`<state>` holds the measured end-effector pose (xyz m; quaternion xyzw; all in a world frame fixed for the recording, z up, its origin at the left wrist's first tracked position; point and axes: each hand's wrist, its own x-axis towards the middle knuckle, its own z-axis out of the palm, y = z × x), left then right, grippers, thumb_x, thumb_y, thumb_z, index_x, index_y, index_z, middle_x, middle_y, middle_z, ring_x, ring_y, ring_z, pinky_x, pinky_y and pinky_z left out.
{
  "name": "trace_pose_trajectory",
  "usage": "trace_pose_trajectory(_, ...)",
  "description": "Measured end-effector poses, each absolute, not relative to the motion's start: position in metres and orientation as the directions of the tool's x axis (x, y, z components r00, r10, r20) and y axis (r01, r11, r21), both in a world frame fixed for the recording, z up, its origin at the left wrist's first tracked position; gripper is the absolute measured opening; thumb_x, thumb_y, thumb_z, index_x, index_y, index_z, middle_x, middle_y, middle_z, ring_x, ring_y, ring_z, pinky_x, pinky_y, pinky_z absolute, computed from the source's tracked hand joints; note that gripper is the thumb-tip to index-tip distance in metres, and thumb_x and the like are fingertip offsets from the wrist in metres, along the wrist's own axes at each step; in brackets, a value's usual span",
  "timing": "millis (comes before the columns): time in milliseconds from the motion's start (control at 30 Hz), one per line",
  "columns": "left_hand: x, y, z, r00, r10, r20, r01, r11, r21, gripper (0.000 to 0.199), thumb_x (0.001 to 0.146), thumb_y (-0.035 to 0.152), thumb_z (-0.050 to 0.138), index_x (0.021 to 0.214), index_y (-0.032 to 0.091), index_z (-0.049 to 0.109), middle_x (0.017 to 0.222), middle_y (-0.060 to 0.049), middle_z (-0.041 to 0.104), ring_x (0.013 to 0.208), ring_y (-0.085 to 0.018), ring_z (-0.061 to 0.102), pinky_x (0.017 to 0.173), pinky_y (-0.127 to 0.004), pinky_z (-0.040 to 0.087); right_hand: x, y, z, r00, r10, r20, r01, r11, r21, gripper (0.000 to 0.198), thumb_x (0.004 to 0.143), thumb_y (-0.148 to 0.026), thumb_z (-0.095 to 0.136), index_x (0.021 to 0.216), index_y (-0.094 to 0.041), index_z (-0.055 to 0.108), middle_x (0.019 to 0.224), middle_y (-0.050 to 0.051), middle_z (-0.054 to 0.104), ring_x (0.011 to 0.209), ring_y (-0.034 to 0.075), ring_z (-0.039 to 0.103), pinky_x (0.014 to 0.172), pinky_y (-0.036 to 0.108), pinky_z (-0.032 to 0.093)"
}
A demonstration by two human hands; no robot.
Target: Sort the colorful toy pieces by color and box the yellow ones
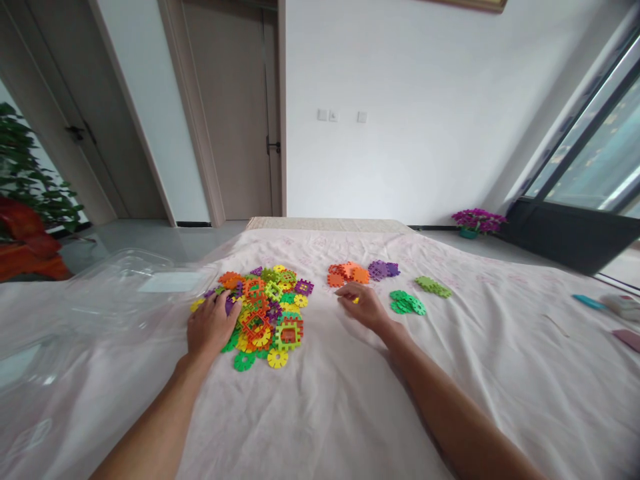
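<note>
A heaped pile of plastic interlocking pieces (257, 313) lies on the cloth, with notched discs and square frames in orange, yellow, green and purple. My left hand (213, 323) rests on the pile's left side, fingers apart over it. A purple piece (230, 305) shows between thumb and forefinger; I cannot tell whether it is gripped. Right of the pile, my right hand (365, 305) is low over the cloth with its fingers curled together. A bit of a yellow piece (355, 300) shows at its fingers, mostly hidden. Just beyond lies a group of orange pieces (345, 273).
Purple pieces (383, 269), green discs (407, 303) and light green pieces (433, 287) lie in separate groups at the right. Clear plastic containers (130, 283) stand at the left. A blue item (589, 302) and a pink item (626, 340) lie far right on the cloth (320, 413).
</note>
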<state>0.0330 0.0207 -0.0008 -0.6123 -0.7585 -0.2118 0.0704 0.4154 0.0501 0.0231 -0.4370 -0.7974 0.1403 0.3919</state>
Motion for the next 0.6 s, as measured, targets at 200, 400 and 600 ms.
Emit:
trace_pose_trajectory(200,0.034,0.020,-0.001,-0.237,0.897,0.374,0.960,0.156,0.234,0.053,0.093,0.051,0.037,0.132,0.021,0.058,0.128,-0.012,0.063,0.115,-0.029,0.058,0.096,-0.041,0.045,0.353,0.008,0.035,-0.633,0.606,0.482,0.458,0.795,-0.398,0.043,0.083,-0.046,0.071,0.120,-0.025,0.066,0.115,0.007,0.070,0.106,0.023,0.062,0.093,0.037,0.048)
trace_pose_trajectory(400,0.033,0.021,-0.002,-0.238,0.895,0.378,0.959,0.155,0.237,0.053,0.094,0.051,0.036,0.132,0.021,0.058,0.130,-0.012,0.062,0.116,-0.030,0.057,0.096,-0.043,0.044,0.331,-0.004,0.029,-0.716,0.544,0.436,0.461,0.839,-0.290,0.054,0.083,-0.056,0.068,0.128,-0.027,0.062,0.121,0.007,0.068,0.109,0.025,0.060,0.096,0.039,0.045)
trace_pose_trajectory(600,0.034,0.019,0.000,-0.242,0.900,0.364,0.959,0.164,0.233,0.053,0.094,0.052,0.037,0.132,0.022,0.057,0.130,-0.012,0.062,0.116,-0.029,0.058,0.096,-0.041,0.044,0.332,-0.004,0.024,-0.700,0.550,0.456,0.469,0.835,-0.288,0.047,0.087,-0.055,0.064,0.124,-0.026,0.064,0.109,0.008,0.071,0.100,0.023,0.062,0.090,0.037,0.047)
